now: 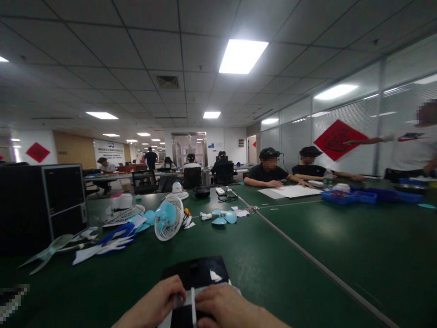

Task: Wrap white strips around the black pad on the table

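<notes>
Both my hands rest at the bottom edge of the view on a flat black and white object that lies on the green table. My left hand has its fingers curled onto the object's left part. My right hand lies over its right part with the fingers bent down onto it. What exactly the object is cannot be made out.
A small white and blue fan stands ahead with loose fan parts, guards and blue blades around it. A black computer case stands at the left. Blue trays and white sheets lie at the right, where two seated people and a standing person work.
</notes>
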A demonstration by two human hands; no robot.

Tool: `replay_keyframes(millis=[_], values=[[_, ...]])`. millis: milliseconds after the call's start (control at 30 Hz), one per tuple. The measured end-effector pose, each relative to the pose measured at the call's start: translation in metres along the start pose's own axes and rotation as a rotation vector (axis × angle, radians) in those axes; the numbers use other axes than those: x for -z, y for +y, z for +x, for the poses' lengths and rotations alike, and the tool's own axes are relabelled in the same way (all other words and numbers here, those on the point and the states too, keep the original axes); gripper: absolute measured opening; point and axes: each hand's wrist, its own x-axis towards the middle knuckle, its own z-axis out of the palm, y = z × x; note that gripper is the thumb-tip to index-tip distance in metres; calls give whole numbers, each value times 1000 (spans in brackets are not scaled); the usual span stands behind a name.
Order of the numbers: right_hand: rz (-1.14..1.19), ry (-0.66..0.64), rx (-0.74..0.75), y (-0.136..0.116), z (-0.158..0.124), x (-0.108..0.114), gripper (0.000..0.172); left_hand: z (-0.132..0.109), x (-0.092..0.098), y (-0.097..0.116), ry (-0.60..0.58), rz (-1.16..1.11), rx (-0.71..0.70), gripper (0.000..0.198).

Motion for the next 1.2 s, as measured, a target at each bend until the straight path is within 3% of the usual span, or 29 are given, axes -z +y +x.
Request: replay_keyframes(millis=[167,333,600,867,1067,1200], values=[[29,8,-125,-4,-8,26,28,-1,3,-5,-16,14,44,26],[110,13,-153,3,-11,39,27,-2,8,-5,-43,65,112,23],[179,-31,-298,36,-20,46,23,-6,12,-5,-84,49,135,25],[296,-78,-360,44,-27,54,23,-8,16,-11,-95,17,169,29],[298,-35,-369,49,-25,47,21,-7,15,-19,-97,24,136,28],[243,80,-370,47,-22,44,20,-5,18,-26,-8,21,188,19]])
